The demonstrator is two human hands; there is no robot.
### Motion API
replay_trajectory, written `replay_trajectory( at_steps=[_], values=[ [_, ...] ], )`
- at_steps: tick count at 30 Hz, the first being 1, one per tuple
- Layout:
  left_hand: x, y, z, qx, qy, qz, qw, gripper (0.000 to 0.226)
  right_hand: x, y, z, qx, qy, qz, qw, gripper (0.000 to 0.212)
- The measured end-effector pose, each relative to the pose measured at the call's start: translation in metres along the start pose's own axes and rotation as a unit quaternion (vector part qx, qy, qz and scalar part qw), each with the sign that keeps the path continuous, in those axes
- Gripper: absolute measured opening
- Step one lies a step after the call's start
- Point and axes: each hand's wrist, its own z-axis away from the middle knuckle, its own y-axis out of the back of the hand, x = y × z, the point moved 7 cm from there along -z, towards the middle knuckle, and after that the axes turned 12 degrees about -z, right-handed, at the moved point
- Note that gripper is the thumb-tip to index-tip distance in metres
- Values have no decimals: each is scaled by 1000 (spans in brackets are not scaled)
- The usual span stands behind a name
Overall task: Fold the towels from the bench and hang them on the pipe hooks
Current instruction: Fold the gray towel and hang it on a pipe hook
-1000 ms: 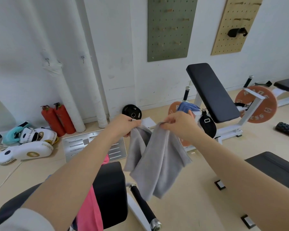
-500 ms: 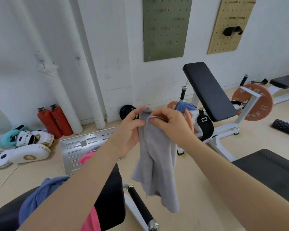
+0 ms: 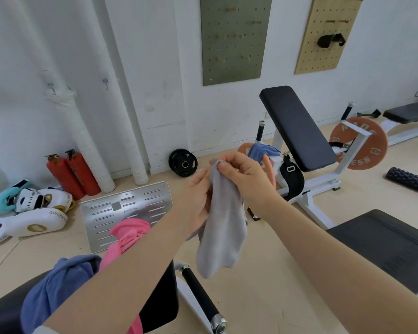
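Grey towel (image 3: 223,225) is pinched at its top by both hands (image 3: 241,179), hanging lengthwise; pipe hooks (image 3: 52,89) are far left; left hand (image 3: 198,201) is nearer.

bench (image 3: 159,297) (black pad) | on it: pink towel (image 3: 128,235), blue towel (image 3: 56,285)

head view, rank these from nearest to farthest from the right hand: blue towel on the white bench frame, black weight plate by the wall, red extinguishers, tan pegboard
From the right hand:
1. Blue towel, draped on the white frame just beyond the hand.
2. Black weight plate, leaning on the wall to its left.
3. Red extinguishers, farther left by the pipes.
4. Tan pegboard, high on the wall, upper right.
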Motion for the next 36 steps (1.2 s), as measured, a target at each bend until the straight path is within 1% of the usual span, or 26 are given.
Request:
replay_trajectory(
  at_steps=[4,7,9,10,12,14,15,16,18,20,22,23,24,26,28,30,32,33,34,35,36],
  values=[
    [-5,-8,3,-11,-19,23,999,30,-5,5,-3,57,14,60,996,11],
    [-3,-6,2,1,-22,33,999,29,-9,5,-1,79,21,117,990,16],
    [1,0,2,31,-19,10,999,28,-13,6,2,87,24,154,984,16],
    [2,1,3,34,-16,-8,999,33,-15,8,4,91,22,170,981,13],
    [4,4,4,28,-10,-32,999,39,-15,11,7,95,17,199,975,5],
    [4,5,5,17,10,-47,999,41,-11,11,8,96,20,214,972,8],
    [5,7,5,14,12,-65,998,44,-11,10,8,97,23,217,971,8],
    [8,8,6,15,0,-109,994,43,-10,8,8,96,27,222,970,9],
    [18,9,7,13,-47,-207,977,31,-11,7,7,90,30,245,965,8],
    [28,9,10,4,-75,-253,965,17,-13,7,8,86,28,249,964,6],
    [40,15,11,18,-110,-274,955,19,-7,7,7,53,1,173,983,9],
    [47,20,10,41,-129,-293,946,20,-1,6,8,22,-26,131,991,13],
    [51,25,8,66,-143,-312,937,20,8,5,9,-13,-56,113,992,15],
    [55,35,2,110,-136,-334,926,22,27,5,15,-79,-118,110,984,12],
    [51,42,-3,139,-113,-324,929,26,44,6,22,-134,-174,117,969,16],
    [47,52,-8,166,-82,-289,939,29,58,6,31,-175,-236,124,948,16],
    [47,66,-11,203,-60,-259,942,32,77,10,43,-205,-309,172,913,20],
    [50,73,-10,222,-56,-248,941,32,88,16,49,-229,-333,232,885,22],
    [51,83,-9,241,-50,-245,938,29,98,23,55,-264,-345,311,845,20],
    [53,92,-7,256,-47,-247,933,27,107,30,59,-301,-348,378,803,16],
    [53,102,-5,271,-42,-256,927,28,115,37,61,-325,-347,419,774,14]
  ],
)
